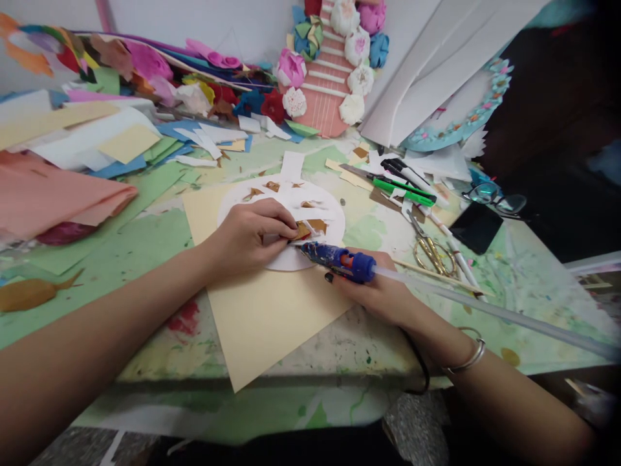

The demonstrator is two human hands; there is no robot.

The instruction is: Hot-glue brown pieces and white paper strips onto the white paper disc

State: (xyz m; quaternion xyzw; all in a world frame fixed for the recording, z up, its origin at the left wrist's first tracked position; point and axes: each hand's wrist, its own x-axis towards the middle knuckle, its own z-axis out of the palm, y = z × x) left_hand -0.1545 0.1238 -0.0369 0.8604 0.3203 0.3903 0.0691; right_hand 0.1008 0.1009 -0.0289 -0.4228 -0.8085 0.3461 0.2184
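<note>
I'd call this gluing partway through. The white paper disc (332, 217) lies on the cream sheet (272, 323), with several brown bits (272, 186) across its upper part; I can't tell whether they're stuck fast. The left hand (257, 236) has thumb and fingertips pinched together on a small brown piece (303, 231) near the middle. The right hand (381, 294) is curled round a blue glue gun (356, 265), nozzle right beside that piece, which looks yet to be finished.
</note>
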